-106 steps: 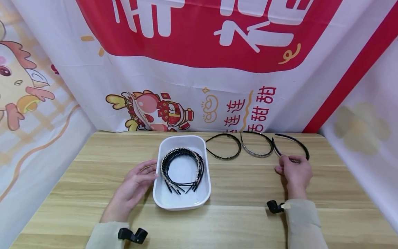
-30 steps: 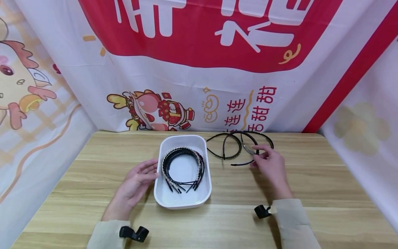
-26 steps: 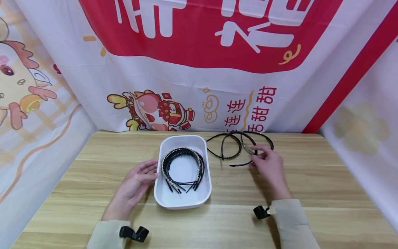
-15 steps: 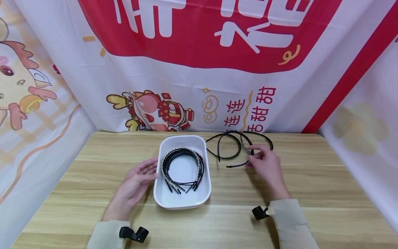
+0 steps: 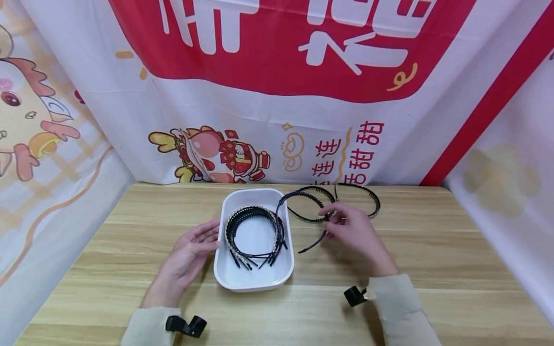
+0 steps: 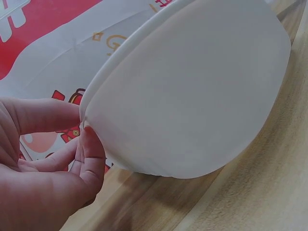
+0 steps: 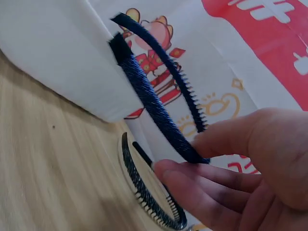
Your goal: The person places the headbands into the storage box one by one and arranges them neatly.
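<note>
My right hand [image 5: 352, 230] pinches a dark, toothed headband [image 7: 156, 108] between thumb and fingers. That headband is raised off the table; in the head view one end overlaps the right rim of a white plastic tub [image 5: 254, 281]. In the tub lies a stack of black headbands [image 5: 233, 226], some with light sparkly trim. My left hand [image 5: 192, 252] touches the tub's left rim with its fingertips, fingers loosely bent; the left wrist view shows the tub's outer wall [image 6: 187, 96] close by.
Right of the tub, another black headband [image 5: 311, 220] lies on the wooden table [image 5: 320, 312], partly overlapped by the held one. Farther right is a second headband [image 5: 375, 198], partly behind my right hand. A printed cloth [image 5: 277, 110] hangs along the table's back edge.
My right hand picked up the rightmost headband from the table and carried it left, reaching the tub's right side. My left hand and the tub have stayed put.
</note>
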Tool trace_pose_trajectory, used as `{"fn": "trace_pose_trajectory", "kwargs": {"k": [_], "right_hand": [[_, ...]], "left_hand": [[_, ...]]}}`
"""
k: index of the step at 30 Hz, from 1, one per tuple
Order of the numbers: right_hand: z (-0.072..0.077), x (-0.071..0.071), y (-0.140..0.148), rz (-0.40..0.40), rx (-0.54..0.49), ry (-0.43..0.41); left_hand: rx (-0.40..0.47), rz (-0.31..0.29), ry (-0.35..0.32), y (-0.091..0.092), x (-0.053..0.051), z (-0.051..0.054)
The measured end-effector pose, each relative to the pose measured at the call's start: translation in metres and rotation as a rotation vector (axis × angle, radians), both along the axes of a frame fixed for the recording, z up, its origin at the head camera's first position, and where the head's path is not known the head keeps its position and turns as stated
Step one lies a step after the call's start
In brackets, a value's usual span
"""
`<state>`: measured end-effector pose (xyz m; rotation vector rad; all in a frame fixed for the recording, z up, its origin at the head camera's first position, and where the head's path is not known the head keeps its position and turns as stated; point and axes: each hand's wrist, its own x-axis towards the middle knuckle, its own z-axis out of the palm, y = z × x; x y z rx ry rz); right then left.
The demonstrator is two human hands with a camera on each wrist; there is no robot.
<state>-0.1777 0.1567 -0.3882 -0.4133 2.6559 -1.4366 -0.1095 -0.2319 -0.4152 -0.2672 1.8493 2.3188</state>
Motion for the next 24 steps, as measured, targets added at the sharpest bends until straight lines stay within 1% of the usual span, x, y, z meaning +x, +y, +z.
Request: {"fn": "trace_pose_trajectory", "kwargs": {"k": [2, 6, 9, 14, 18, 21, 24], "right_hand": [[0.003, 0.000, -0.004, 0.027, 0.002, -0.018], [0.007, -0.003, -0.012, 0.050, 0.015, -0.033], [0.011, -0.004, -0.018, 0.067, 0.039, -0.026], [0.017, -0.006, -0.030, 0.135, 0.097, 0.014], [0.016, -0.005, -0.038, 0.184, 0.110, 0.031], [0.014, -0.004, -0.043, 0.192, 0.108, 0.045], [0.011, -0.003, -0.047, 0.186, 0.117, 0.086]], "left_hand": [[0.000, -0.002, 0.001, 0.000, 0.000, 0.000], [0.006, -0.006, 0.011, -0.001, 0.000, -0.001], [0.011, -0.010, 0.016, -0.002, 0.000, -0.002], [0.014, -0.008, 0.013, -0.002, 0.000, -0.002], [0.014, -0.009, 0.010, -0.002, 0.001, -0.003], [0.015, -0.010, 0.009, -0.001, 0.001, -0.003], [0.016, -0.009, 0.009, -0.002, 0.001, -0.003]]}}
